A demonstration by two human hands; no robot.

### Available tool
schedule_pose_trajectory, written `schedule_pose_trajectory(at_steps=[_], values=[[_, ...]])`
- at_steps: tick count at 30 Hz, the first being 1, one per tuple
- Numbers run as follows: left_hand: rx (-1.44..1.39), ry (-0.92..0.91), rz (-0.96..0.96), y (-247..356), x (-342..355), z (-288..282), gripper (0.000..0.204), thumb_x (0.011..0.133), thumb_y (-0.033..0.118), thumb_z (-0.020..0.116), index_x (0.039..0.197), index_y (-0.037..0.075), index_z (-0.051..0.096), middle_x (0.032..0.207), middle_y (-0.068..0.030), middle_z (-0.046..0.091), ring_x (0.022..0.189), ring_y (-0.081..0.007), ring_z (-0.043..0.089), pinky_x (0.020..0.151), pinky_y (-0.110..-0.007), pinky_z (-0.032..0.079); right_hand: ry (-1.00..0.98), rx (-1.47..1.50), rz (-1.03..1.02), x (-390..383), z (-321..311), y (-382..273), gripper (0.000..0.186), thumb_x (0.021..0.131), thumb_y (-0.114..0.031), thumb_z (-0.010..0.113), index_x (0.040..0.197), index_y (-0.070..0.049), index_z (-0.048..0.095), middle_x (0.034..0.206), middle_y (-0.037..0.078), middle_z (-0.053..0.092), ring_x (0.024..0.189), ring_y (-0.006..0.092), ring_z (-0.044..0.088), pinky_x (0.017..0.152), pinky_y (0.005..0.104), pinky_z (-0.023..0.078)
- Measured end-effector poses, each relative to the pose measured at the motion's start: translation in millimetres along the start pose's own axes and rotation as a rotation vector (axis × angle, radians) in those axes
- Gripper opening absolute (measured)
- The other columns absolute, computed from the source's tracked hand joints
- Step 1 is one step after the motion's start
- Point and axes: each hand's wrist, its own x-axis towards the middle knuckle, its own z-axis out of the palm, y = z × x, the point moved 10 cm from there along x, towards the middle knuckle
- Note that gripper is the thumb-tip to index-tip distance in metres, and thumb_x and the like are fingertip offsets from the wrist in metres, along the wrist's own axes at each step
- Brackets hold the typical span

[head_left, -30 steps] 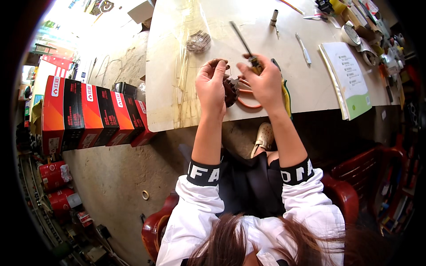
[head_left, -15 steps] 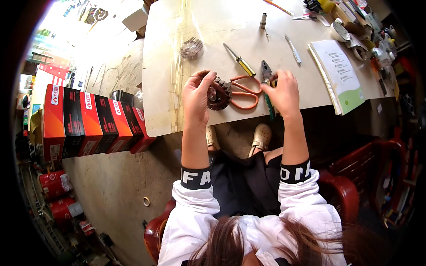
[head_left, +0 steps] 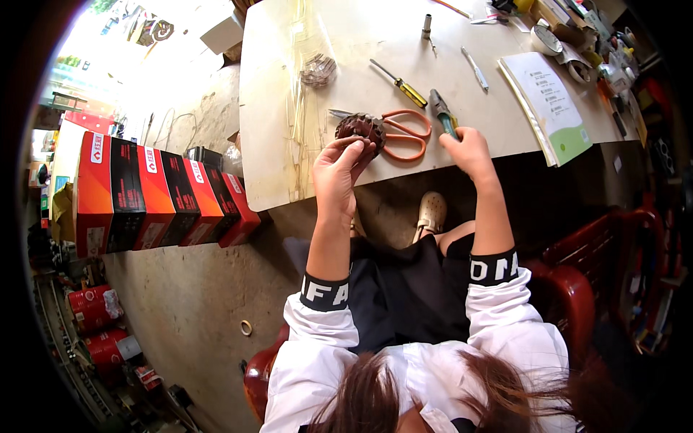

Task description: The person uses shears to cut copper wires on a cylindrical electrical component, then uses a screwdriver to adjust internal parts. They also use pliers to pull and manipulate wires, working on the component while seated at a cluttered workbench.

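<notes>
Holding a brown ridged part (head_left: 359,128) over the table (head_left: 505,133).
Pinching it between thumb and fingers of the left hand (head_left: 337,162), partly hiding orange-handled scissors (head_left: 404,136); gripping green-handled pliers (head_left: 442,113) with the right hand (head_left: 469,153), near a screwdriver (head_left: 401,85) and white notebook (head_left: 545,105).

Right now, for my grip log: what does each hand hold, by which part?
Left hand: brown notched part, by its near edge. Right hand: pliers, by the handles.
</notes>
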Motion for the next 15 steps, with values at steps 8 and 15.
schedule_pose_trajectory(at_steps=[8, 15], values=[[0.1, 0.061, 0.092, -9, -7, -11, 0.012, 0.088, -0.001, 0.067, 0.1, -0.004, 0.067, 0.095, -0.0102, 0.071, 0.088, -0.0146, 0.068, 0.083, -0.025, 0.053, -0.329, 0.884, 0.115, -102, 34, -18, 0.018, 0.096, -0.015, 0.058, 0.097, 0.001, 0.066, 0.105, 0.011, 0.068, 0.095, 0.0166, 0.066, 0.085, 0.0299, 0.052], [0.273, 0.093, 0.162, -3, -15, -12, 0.013, 0.088, 0.002, 0.071, 0.1, -0.003, 0.072, 0.09, -0.0035, 0.07, 0.08, -0.0063, 0.061, 0.076, -0.02, 0.047, -0.588, 0.831, 0.181, -154, 102, -26, 0.031, 0.095, -0.02, 0.065, 0.119, 0.0, 0.064, 0.098, 0.0, 0.065, 0.091, 0.0069, 0.058, 0.082, 0.0226, 0.046]])
